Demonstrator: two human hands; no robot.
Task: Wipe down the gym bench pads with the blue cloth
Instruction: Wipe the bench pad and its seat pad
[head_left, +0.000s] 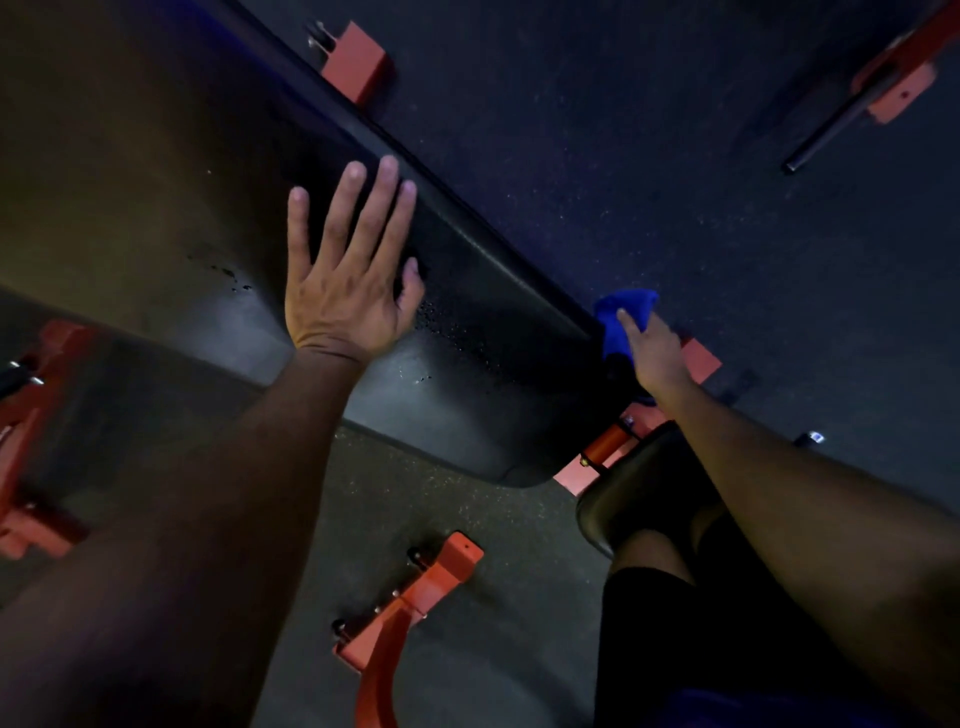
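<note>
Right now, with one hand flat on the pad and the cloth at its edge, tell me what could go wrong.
The droplets on the bench pad lie beside the flat left hand, which might slip if leaned on. The right hand holds the blue cloth at the pad's side, so the droplets could be missed. The orange frame juts just below that wrist.

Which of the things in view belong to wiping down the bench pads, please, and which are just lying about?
Part of the job:
- long black padded bench pad, with droplets on it
- crumpled blue cloth at the pad's side edge
- right hand pressing the cloth
- left hand flat on the pad

Just there:
- orange-red metal frame foot
- dark metal bar
- speckled dark rubber floor
</note>
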